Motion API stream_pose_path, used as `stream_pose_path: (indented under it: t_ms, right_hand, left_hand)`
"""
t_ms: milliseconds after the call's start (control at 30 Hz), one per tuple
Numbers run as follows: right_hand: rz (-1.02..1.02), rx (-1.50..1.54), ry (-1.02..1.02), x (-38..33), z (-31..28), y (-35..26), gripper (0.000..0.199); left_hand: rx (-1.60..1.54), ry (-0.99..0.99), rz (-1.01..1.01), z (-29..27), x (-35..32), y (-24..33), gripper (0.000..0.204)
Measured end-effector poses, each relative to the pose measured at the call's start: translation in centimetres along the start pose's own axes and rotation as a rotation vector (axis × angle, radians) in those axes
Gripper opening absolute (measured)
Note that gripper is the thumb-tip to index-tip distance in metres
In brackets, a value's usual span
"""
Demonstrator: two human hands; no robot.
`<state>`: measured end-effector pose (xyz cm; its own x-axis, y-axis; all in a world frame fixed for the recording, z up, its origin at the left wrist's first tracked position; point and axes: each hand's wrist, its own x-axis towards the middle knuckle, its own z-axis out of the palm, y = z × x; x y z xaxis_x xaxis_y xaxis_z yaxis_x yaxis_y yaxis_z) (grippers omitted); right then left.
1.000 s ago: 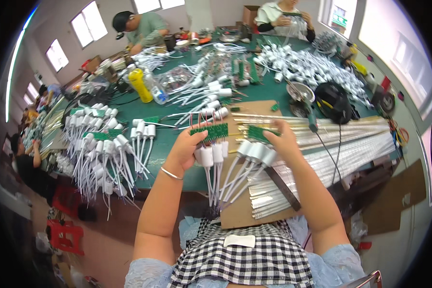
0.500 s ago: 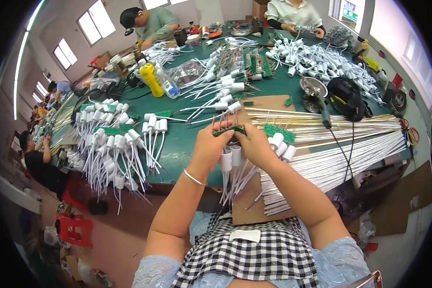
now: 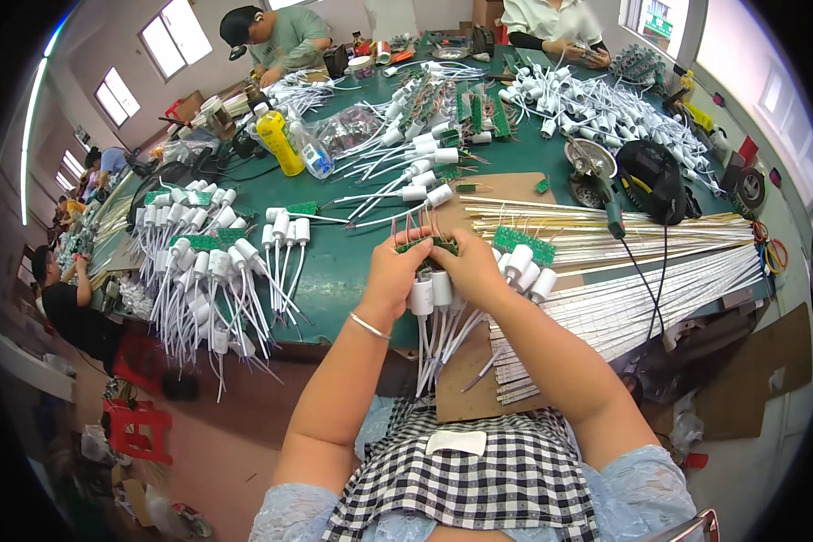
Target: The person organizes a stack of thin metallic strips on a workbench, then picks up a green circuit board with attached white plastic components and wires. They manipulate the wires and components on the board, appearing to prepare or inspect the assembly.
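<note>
Hands meet at the near edge of the green table (image 3: 352,262), and that edge is our landmark. Our left hand (image 3: 396,271) and right hand (image 3: 470,264) both close on one small green circuit board (image 3: 427,244), pinching it between them just above the edge, with its short wires (image 3: 414,222) sticking up past the fingertips. White cylindrical caps (image 3: 432,291) hang just below the hands, and their white leads trail down over the edge toward our lap.

A second ago the hands sat apart, each over its own cluster of caps; half a second ago they drew together, and now they press close on the single board. We judge that the work has moved from sorting to fitting or checking this one piece.

Both forearms rise from the lower edge and converge, wrists bent slightly inward, a bracelet (image 3: 370,325) on the left wrist.

Further along the edge to the right lie more capped boards (image 3: 526,262) on long white strips (image 3: 623,298). To the left, bundles of finished white caps (image 3: 217,262) spill over it. Beyond, mid-table, stands a yellow bottle (image 3: 280,144).
</note>
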<state>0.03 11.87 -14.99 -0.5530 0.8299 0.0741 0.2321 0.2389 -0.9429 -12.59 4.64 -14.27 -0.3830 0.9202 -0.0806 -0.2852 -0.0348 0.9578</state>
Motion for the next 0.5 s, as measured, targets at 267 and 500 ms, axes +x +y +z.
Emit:
stream_pose_path:
  t_ms: [267,500]
  right_hand:
    - [-0.004,0.154,-0.160,-0.2,0.3,-0.3,0.037]
    - [-0.033,-0.032,-0.084,-0.2,1.0,-0.4,0.032]
  left_hand:
    - [-0.007,-0.179,-0.057,-1.5,0.1,0.3,0.028]
    - [0.071,-0.095,-0.028,-1.8,0.0,-0.6,0.030]
